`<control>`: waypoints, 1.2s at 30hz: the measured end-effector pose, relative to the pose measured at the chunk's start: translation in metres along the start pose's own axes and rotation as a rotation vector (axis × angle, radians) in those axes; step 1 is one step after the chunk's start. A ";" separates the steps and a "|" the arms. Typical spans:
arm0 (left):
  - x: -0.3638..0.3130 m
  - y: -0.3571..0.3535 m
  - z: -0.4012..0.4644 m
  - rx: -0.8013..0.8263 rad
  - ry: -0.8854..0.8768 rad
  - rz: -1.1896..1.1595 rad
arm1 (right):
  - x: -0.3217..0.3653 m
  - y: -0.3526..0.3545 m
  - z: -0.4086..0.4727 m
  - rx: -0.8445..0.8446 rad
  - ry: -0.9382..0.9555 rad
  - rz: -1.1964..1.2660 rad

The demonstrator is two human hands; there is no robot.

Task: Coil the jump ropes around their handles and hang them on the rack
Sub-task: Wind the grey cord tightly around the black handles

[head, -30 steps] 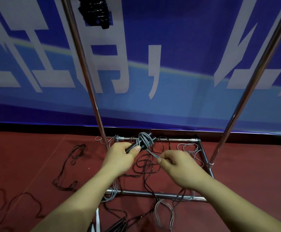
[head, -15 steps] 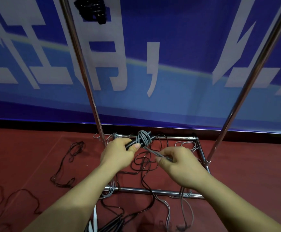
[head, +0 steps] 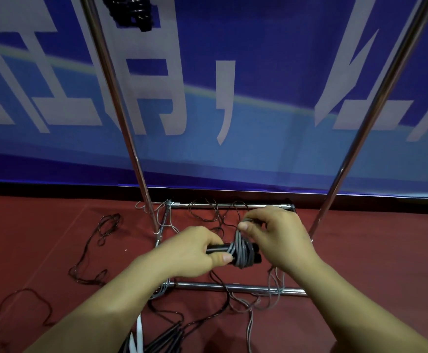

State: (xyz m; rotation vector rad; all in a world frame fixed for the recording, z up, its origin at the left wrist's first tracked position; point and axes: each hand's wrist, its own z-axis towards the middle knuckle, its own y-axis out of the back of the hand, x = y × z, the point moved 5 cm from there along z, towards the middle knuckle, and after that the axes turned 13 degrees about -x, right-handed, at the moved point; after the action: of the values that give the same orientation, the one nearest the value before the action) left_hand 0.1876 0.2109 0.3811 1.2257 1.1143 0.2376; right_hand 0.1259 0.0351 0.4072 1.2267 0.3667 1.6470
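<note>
My left hand (head: 195, 253) grips the black handles (head: 219, 249) of a jump rope, held level above the rack's base. Several turns of grey cord (head: 242, 253) are wound around the handles' right part. My right hand (head: 276, 235) pinches the grey cord just above the coil, its fingers curled over the strand. The loose rest of the grey cord (head: 271, 289) trails down to the floor. The chrome rack (head: 136, 159) stands in front of me with two slanted uprights. A coiled black rope (head: 131, 11) hangs at the top left.
Loose black ropes (head: 93, 250) lie tangled on the red floor at the left and inside the rack's base frame (head: 233, 286). More black handles (head: 162, 340) lie at the bottom edge. A blue banner (head: 258, 98) covers the wall behind.
Both hands came nearer and lower with the handles. My right hand rose from below the coil to above it, carrying the grey cord over the handles.
</note>
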 end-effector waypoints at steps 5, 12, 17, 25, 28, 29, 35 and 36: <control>-0.007 0.009 -0.015 -0.003 -0.126 -0.002 | -0.010 -0.003 0.004 0.079 -0.260 0.264; -0.015 0.015 -0.019 -0.031 -0.182 -0.294 | -0.017 -0.013 0.005 0.167 -0.474 0.544; -0.017 0.020 -0.021 0.040 -0.151 -0.782 | -0.014 -0.018 0.007 0.155 -0.455 0.623; -0.009 0.025 -0.013 -0.050 0.023 -1.146 | -0.006 -0.030 0.005 0.180 -0.206 0.383; -0.001 0.025 -0.010 -0.136 0.094 -1.127 | -0.004 -0.033 0.001 0.236 -0.179 0.350; 0.001 0.025 -0.009 -0.171 0.116 -1.109 | -0.004 -0.033 0.000 0.249 -0.159 0.310; 0.015 0.022 -0.001 -0.293 0.274 -1.098 | 0.000 -0.034 -0.003 0.297 -0.152 0.174; 0.018 0.021 0.000 -0.305 0.298 -1.105 | 0.001 -0.034 -0.003 0.297 -0.147 0.167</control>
State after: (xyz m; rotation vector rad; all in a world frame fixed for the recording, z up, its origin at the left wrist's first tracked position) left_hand 0.2044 0.2311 0.3886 0.1895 1.7767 -0.2621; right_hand 0.1416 0.0520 0.3822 1.6286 0.4384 1.6714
